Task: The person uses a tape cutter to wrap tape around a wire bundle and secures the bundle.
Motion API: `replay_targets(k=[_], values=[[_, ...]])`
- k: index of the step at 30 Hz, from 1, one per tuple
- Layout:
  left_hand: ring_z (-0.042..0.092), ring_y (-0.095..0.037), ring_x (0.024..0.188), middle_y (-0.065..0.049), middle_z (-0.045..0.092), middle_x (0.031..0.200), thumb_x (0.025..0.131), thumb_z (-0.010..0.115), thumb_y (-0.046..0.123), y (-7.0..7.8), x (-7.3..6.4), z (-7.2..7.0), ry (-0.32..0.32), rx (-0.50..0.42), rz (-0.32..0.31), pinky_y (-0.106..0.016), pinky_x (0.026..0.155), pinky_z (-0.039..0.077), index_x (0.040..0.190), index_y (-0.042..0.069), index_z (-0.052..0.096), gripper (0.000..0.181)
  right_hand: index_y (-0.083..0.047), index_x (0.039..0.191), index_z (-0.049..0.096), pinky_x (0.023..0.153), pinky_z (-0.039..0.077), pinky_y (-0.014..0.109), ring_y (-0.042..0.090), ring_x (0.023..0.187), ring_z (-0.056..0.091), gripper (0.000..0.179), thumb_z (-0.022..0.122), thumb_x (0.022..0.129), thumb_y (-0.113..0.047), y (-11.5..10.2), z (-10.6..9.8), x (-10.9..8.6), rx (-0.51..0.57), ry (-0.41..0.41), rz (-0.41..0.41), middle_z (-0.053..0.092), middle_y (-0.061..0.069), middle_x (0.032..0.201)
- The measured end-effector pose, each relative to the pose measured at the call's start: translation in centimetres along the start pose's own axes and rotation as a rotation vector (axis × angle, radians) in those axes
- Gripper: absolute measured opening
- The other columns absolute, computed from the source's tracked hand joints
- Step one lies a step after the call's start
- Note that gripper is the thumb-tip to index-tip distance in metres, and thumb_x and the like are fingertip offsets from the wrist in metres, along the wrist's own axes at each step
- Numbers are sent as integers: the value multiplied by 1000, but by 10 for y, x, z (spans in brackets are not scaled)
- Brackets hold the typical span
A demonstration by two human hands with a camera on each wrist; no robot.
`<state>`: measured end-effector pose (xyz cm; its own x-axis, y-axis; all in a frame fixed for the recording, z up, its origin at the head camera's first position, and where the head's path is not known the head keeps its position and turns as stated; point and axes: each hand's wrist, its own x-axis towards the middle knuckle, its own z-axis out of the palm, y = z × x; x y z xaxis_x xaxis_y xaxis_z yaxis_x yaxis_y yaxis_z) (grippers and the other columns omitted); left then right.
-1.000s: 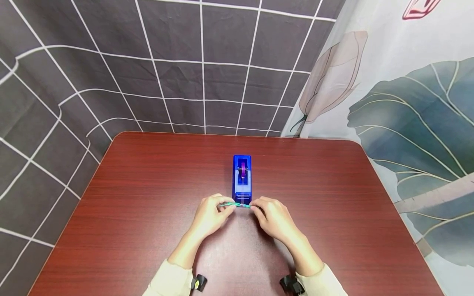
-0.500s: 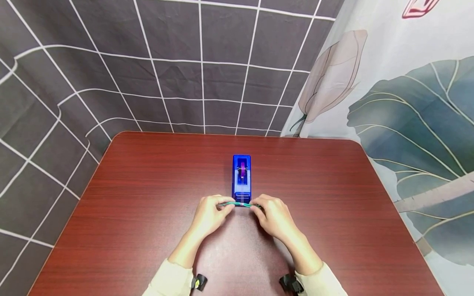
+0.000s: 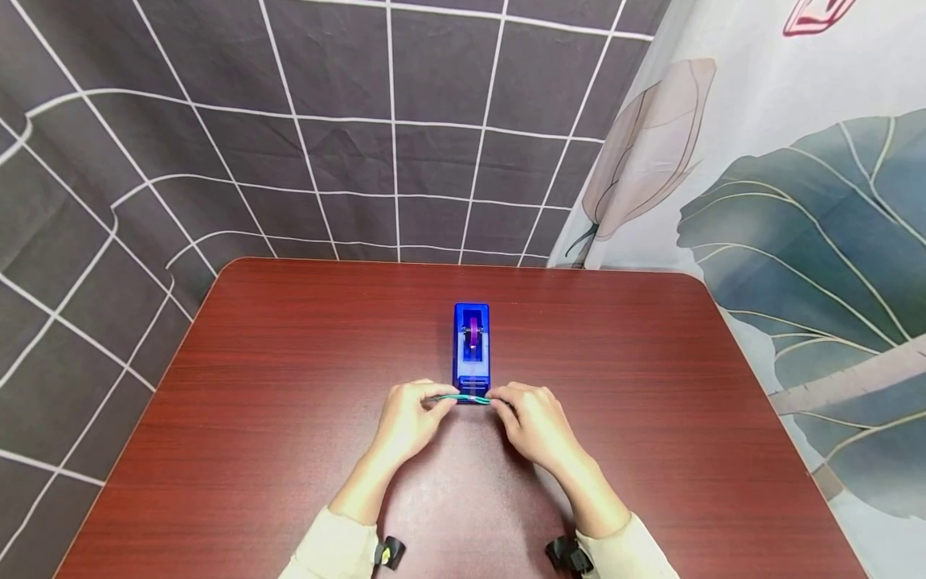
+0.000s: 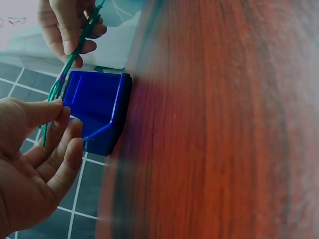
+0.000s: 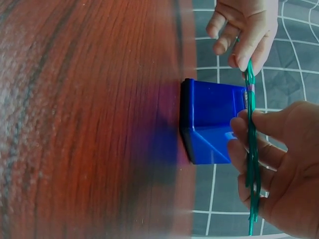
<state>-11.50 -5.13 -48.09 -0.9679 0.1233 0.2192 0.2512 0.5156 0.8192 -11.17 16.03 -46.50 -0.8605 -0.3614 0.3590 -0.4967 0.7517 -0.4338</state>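
Observation:
Both hands pinch a bundle of thin green strands point(image 3: 472, 399) stretched level in front of a blue tape dispenser point(image 3: 473, 368). My left hand point(image 3: 409, 420) grips its left part between thumb and forefinger. At the right part, the thumb and fingers of my right hand point(image 3: 537, 424) do the same. Between the hands a small purple band point(image 5: 250, 88) shows on the strands in the right wrist view. The strands' loose ends run down past the right palm there. Purple tape point(image 3: 473, 333) sits on the dispenser's roll. The dispenser's near end lies partly behind the bundle.
The dispenser stands on a reddish-brown wooden table point(image 3: 304, 346). Behind and left hangs a grey cloth point(image 3: 347, 153) with white grid lines. A white curtain point(image 3: 767, 96) with leaf prints hangs at the right. Each wrist wears a small black camera.
Almost nothing moves. Both hands stay by the dispenser's near end, still holding the green bundle, with only slight finger shifts.

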Motion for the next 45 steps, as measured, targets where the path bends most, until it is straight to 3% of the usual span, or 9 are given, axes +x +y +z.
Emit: replay_targets(k=[8, 13, 18, 25, 35, 40, 45], values=[[65, -7, 61, -1, 74, 82, 93, 72, 16, 1, 1, 0, -66, -95, -62, -24, 59, 53, 99, 8, 78, 12, -11, 92, 78, 64, 54, 37, 12, 68, 65, 10, 76, 87, -3, 2, 0, 0, 8, -4, -9, 68, -4, 79], [60, -4, 54, 0, 72, 72, 98, 68, 23, 0, 2, 1, -51, -56, -61, -24, 56, 50, 98, 7, 79, 19, -11, 91, 77, 66, 55, 39, 15, 71, 67, 9, 76, 87, -2, 3, 1, -1, 5, -12, -6, 68, -3, 80], [64, -3, 60, 3, 73, 71, 95, 72, 23, -2, 3, 2, -9, -17, -54, -26, 63, 54, 93, 8, 81, 17, -10, 89, 76, 67, 55, 40, 16, 72, 68, 7, 76, 87, -4, 3, 2, -1, -1, -7, -4, 68, -3, 81], [67, -10, 57, -4, 73, 71, 92, 76, 22, 1, 3, 1, 1, -132, -164, -23, 50, 50, 89, 6, 79, 16, -11, 89, 76, 68, 55, 40, 16, 75, 68, 5, 76, 89, -6, 3, 2, -1, 11, -11, 17, 69, -4, 82], [69, -15, 59, -7, 73, 70, 89, 79, 24, 1, 3, -1, 25, -171, -205, -21, 50, 48, 86, 7, 78, 17, -14, 85, 71, 69, 55, 44, 21, 76, 71, 8, 75, 90, -11, 3, 3, -1, -6, -65, 84, 72, -1, 84], [70, -19, 59, -8, 72, 67, 87, 81, 23, 3, 3, -2, 36, -174, -212, -22, 49, 48, 84, 6, 77, 17, -13, 89, 73, 72, 56, 45, 22, 79, 71, 3, 74, 92, -11, 4, 3, -1, -6, -58, 71, 73, 1, 88], [70, -18, 58, -5, 72, 66, 86, 82, 23, 4, 3, -3, 37, -161, -221, -24, 49, 49, 83, 6, 76, 18, -11, 81, 71, 63, 53, 40, 18, 68, 66, 10, 74, 91, -10, 5, 4, -1, -36, -17, 8, 64, -3, 75]])
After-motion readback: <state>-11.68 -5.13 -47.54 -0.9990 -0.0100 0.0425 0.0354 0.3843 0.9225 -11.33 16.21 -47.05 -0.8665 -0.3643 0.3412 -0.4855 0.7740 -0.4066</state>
